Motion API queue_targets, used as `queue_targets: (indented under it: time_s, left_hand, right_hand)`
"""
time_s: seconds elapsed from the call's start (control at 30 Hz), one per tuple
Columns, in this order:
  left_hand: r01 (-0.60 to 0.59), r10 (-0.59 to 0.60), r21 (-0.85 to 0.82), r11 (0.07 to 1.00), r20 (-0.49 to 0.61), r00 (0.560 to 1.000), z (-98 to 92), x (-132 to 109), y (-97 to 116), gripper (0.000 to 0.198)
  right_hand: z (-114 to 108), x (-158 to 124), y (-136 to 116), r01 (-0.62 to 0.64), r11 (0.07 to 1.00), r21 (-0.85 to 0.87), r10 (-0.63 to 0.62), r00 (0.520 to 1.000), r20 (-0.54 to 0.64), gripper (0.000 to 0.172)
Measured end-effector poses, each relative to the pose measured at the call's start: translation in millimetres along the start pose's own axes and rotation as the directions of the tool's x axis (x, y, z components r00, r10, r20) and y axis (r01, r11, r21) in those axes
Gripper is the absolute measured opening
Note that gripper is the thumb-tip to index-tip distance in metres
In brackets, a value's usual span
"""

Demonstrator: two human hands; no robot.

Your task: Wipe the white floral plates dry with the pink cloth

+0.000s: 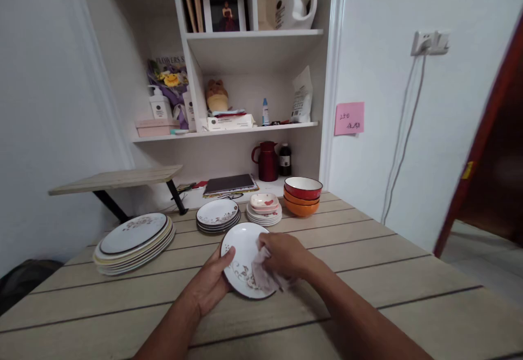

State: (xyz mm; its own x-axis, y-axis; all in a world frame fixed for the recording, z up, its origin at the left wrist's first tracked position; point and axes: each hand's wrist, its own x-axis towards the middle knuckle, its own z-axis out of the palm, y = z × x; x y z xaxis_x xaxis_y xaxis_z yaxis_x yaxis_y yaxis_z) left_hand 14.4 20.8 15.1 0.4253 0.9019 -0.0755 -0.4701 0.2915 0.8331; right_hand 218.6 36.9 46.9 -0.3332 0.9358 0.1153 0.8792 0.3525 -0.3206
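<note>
A white plate with a dark rim and a brown flower pattern is tilted up above the table. My left hand grips its left edge, thumb on the face and fingers underneath. Bunched in my right hand is a pale pinkish cloth, pressed against the right part of the plate's face. The cloth and my right hand hide part of the plate's right side. Just behind it sits a short stack of similar plates.
At left, large plates are stacked near a small raised wooden shelf. Small dishes and stacked red and orange bowls stand behind on the slatted table. A dark red jug stands farther back.
</note>
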Motion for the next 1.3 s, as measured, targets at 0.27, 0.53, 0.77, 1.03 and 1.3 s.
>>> queue_targets:
  time_s: [0.27,0.53,0.77,1.03,1.3]
  left_hand:
    - [0.049,-0.048,-0.021,0.999,0.046,0.998,-0.6,3.7,-3.4,0.071]
    - [-0.035,0.031,0.067,0.997,0.062,0.998,-3.9,0.7,-5.6,0.072]
    - [-0.013,0.013,0.153,0.988,0.003,1.000,5.2,-4.6,-1.8,0.069]
    - [-0.044,0.053,0.182,0.982,-0.046,0.998,7.5,-3.3,-1.2,0.066]
    - [-0.091,0.105,0.130,0.987,-0.109,0.988,9.5,-4.6,2.2,0.077]
  right_hand:
    - [21.5,0.1,-31.5,0.314,0.897,0.311,-0.283,0.949,-0.141,0.042]
    - [23.5,20.8,-37.5,0.110,0.955,0.275,-0.005,0.934,-0.358,0.038]
    - [17.6,20.0,-9.5,-0.068,0.977,0.204,0.126,0.950,-0.287,0.038]
    - [4.1,-0.4,-12.4,0.355,0.646,0.676,-0.426,0.902,-0.066,0.096]
    - [-11.7,12.4,29.8,0.235,0.461,0.855,0.285,0.874,-0.394,0.044]
